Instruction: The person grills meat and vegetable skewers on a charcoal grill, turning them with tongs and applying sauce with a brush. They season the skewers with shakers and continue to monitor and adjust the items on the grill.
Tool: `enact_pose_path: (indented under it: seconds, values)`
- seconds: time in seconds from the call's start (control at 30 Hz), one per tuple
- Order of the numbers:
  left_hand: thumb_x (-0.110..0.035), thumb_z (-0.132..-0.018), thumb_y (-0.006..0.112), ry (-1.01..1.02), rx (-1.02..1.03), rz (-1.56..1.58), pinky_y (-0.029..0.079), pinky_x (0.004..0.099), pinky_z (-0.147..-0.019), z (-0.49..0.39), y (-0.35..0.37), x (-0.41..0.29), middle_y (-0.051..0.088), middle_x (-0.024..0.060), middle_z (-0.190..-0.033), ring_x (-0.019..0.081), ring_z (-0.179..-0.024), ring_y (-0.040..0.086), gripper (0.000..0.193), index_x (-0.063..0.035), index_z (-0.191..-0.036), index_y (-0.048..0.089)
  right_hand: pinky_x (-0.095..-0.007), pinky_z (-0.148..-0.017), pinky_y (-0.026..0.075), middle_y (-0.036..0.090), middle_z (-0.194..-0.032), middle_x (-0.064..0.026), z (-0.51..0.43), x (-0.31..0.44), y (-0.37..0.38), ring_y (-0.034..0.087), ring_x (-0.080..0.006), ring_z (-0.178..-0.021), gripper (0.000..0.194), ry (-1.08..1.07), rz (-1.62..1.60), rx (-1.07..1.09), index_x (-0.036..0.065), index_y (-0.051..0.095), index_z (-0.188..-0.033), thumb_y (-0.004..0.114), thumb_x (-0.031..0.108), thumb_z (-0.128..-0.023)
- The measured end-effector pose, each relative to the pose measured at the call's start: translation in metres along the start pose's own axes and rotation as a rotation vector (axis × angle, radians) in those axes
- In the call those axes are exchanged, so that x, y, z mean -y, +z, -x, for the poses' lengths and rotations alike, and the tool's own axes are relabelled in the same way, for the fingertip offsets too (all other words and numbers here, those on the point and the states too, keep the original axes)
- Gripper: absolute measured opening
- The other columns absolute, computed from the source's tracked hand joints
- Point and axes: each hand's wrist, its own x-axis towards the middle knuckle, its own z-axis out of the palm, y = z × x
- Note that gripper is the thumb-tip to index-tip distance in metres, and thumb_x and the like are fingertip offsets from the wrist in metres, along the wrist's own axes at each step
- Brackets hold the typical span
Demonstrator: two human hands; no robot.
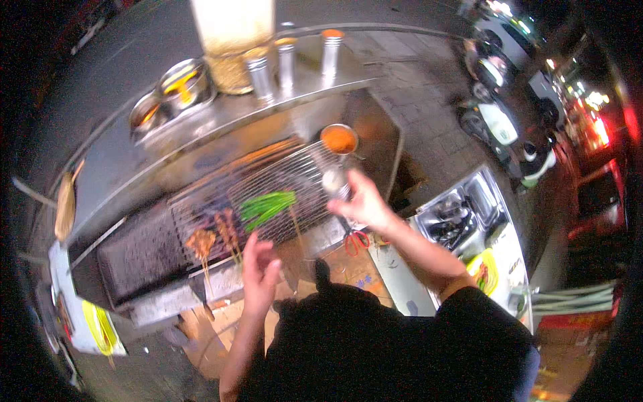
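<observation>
My right hand (362, 203) is closed around a metal-and-clear shaker (334, 182) above the right end of the wire grill rack (271, 173). My left hand (261, 264) is raised near the grill's front edge, fingers apart and holding nothing. Between the hands, a skewered bunch of green chives or similar greens (269, 207) lies on the rack. Left of it, thin meat skewers (228, 231) and a skewer with a wider browned piece (202, 242) lie over the grill. A metal bowl of orange-red powder (339, 139) stands beyond my right hand.
Tall shakers (286, 68) and metal pots (185, 85) stand on the back shelf (216, 120). Red-handled scissors (356, 242) lie at the front edge. Metal trays (452, 216) sit on the right side table. A brush-like tool (65, 206) is at the far left; parked scooters (497, 123) stand beyond.
</observation>
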Motion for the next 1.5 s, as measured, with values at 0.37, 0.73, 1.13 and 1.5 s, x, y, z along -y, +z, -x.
enact_pose_path:
  seconds: [0.37, 0.73, 1.13, 1.5]
  values:
    - [-0.008, -0.09, 0.053, -0.392, -0.242, 0.103, 0.043, 0.0235, -0.066, 0.054, 0.004, 0.078, 0.058, 0.0073, -0.095, 0.0106, -0.074, 0.051, 0.035, 0.001, -0.123, 0.047, -0.0298, -0.075, 0.049, 0.061, -0.095, -0.0038, -0.075, 0.018, -0.249, 0.058, -0.0134, -0.083, 0.044, -0.563, 0.024, -0.709, 0.006, 0.052, -0.107, 0.076, 0.015, -0.072]
    - [-0.005, -0.09, 0.053, -0.385, -0.286, 0.029, 0.044, 0.0231, -0.066, 0.056, 0.02, 0.075, 0.057, 0.0049, -0.093, 0.0102, -0.075, 0.051, 0.031, 0.0004, -0.12, 0.048, -0.0258, -0.072, 0.048, 0.064, -0.093, -0.0028, -0.1, -0.047, -0.245, 0.059, -0.0104, -0.078, 0.04, -0.403, -0.089, -0.617, 0.002, 0.057, -0.109, 0.074, 0.009, -0.074]
    - [-0.003, -0.084, 0.061, -0.221, -0.104, -0.097, 0.047, 0.0259, -0.076, 0.022, 0.05, 0.047, 0.057, 0.0049, -0.098, 0.0113, -0.083, 0.054, 0.038, -0.0006, -0.121, 0.05, -0.0344, -0.082, 0.045, 0.055, -0.096, -0.0091, -0.052, -0.075, -0.153, 0.055, -0.0205, -0.092, 0.048, -0.265, 0.228, -0.2, 0.002, 0.052, -0.104, 0.074, 0.02, -0.066]
    - [0.003, -0.068, 0.075, 0.141, -0.038, -0.194, 0.047, 0.0266, -0.071, -0.008, 0.04, -0.049, 0.052, 0.007, -0.123, 0.0104, -0.073, 0.051, 0.089, -0.0077, -0.142, 0.025, -0.0376, -0.082, 0.049, 0.059, -0.104, -0.0168, 0.025, -0.008, 0.061, 0.062, -0.0283, -0.097, 0.061, -0.188, 0.015, 0.472, 0.001, 0.046, -0.114, 0.079, 0.016, -0.065]
